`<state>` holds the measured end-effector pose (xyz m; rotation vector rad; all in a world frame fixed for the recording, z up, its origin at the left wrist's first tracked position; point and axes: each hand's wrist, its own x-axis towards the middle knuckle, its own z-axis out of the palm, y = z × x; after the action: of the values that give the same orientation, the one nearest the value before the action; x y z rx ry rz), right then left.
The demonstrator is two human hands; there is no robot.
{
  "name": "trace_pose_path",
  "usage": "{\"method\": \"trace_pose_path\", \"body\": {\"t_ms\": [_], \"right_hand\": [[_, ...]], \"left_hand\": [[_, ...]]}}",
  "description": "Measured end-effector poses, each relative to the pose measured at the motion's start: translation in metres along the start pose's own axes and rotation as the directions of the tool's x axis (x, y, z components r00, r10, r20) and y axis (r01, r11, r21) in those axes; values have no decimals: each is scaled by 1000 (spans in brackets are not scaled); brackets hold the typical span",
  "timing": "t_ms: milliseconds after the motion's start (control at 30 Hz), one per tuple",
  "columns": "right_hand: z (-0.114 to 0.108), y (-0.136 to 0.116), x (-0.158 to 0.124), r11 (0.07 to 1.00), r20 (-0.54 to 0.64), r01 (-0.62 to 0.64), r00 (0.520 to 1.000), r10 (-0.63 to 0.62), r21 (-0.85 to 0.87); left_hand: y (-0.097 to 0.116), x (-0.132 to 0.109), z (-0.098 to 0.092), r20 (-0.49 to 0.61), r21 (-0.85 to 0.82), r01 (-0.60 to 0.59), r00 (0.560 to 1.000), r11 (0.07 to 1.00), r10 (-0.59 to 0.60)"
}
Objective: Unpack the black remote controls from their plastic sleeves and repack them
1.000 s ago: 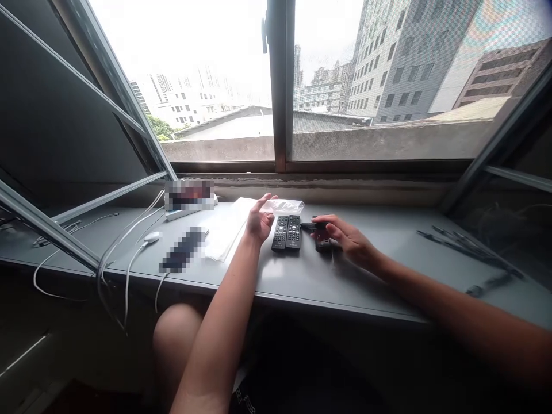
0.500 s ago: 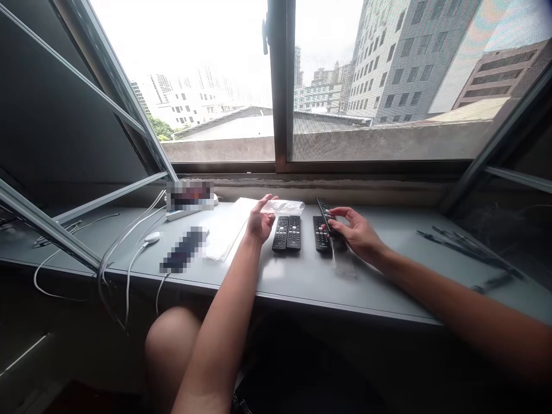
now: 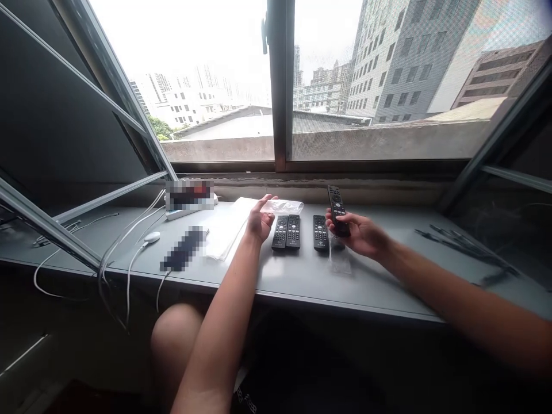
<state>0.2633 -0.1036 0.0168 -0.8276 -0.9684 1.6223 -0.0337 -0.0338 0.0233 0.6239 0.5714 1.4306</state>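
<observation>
My right hand (image 3: 361, 234) grips a black remote control (image 3: 335, 201), raised off the desk with its button side showing. Below it lie another black remote (image 3: 320, 233) and a clear plastic sleeve (image 3: 341, 265); a further dark remote there is mostly hidden by the hand. My left hand (image 3: 260, 223) is turned palm up beside a pair of black remotes, a left one (image 3: 280, 232) and a right one (image 3: 294, 232), lying side by side. Its fingers are apart and partly curled, with nothing visible in them. Just behind it is a clear plastic bag (image 3: 284, 206).
White sheets (image 3: 228, 236) lie left of my left hand. Farther left are a blurred-out phone-like object (image 3: 184, 250), a white charging puck (image 3: 152, 237), cables and a white power strip (image 3: 176, 215). Dark cables (image 3: 457, 244) lie right. Metal frames flank the grey desk (image 3: 297, 282).
My right hand has turned the held remote so that its buttons face me and has lifted it slightly. My left hand has stayed in place.
</observation>
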Motion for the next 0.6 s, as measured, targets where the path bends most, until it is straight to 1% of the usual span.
{"method": "trace_pose_path", "body": {"t_ms": [67, 133, 200, 267, 333, 400, 433, 600], "right_hand": [[9, -8, -1, 998, 50, -21, 999, 18, 60], [19, -14, 2, 991, 100, -83, 992, 72, 108], [30, -17, 10, 966, 96, -151, 986, 133, 208], [38, -17, 21, 921, 69, -199, 980, 187, 336], [43, -15, 30, 894, 68, -211, 977, 201, 395], [44, -12, 33, 896, 40, -143, 989, 140, 421], [43, -10, 33, 894, 37, -130, 991, 127, 428], [30, -8, 16, 913, 27, -142, 989, 143, 382]], "left_hand": [[-1, 0, 0, -1, 11, 6, 1000, 1000, -5], [-2, 1, 0, 1, 21, 13, 1000, 1000, -13], [-2, 2, 0, 2, 20, 13, 1000, 1000, -13], [-2, 2, 0, 4, 10, 13, 1000, 1000, -13], [-2, 3, 0, 7, -1, 21, 1000, 1000, -21], [-1, 2, 0, 2, -4, 26, 1000, 1000, -26], [-1, 2, 0, -4, -4, 25, 1000, 1000, -25], [-1, 2, 0, -17, 1, 20, 1000, 1000, -20]]}}
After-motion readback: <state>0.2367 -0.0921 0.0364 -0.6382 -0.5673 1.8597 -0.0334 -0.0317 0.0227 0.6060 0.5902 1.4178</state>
